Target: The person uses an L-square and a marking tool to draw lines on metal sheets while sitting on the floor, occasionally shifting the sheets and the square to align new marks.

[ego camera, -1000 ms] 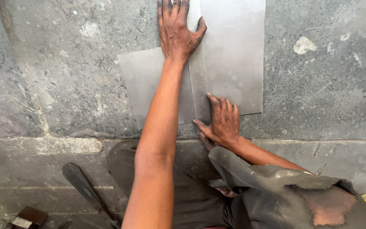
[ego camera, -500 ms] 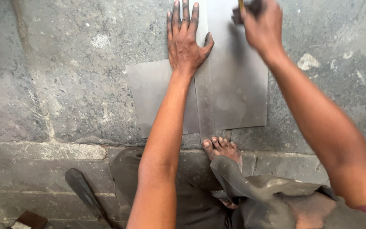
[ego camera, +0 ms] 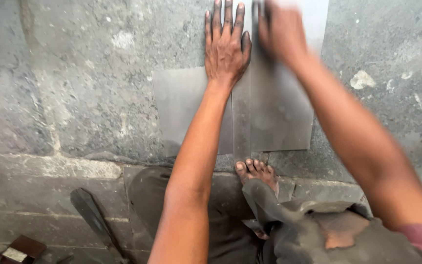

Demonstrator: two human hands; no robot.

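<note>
Head view: two grey metal sheets lie flat on the stone floor (ego camera: 74, 98), dull and smooth. The right sheet (ego camera: 282, 117) overlaps the left sheet (ego camera: 179, 110) along a straight folded seam. The left hand (ego camera: 226, 49) presses palm-down beside that seam, fingers spread wide and flat. The right hand (ego camera: 279, 32) is at the far end of the right sheet, blurred, so its fingers cannot be told. A bare foot (ego camera: 257, 172) rests at the sheets' near edge. A dark blade (ego camera: 94, 217) lies near left.
</note>
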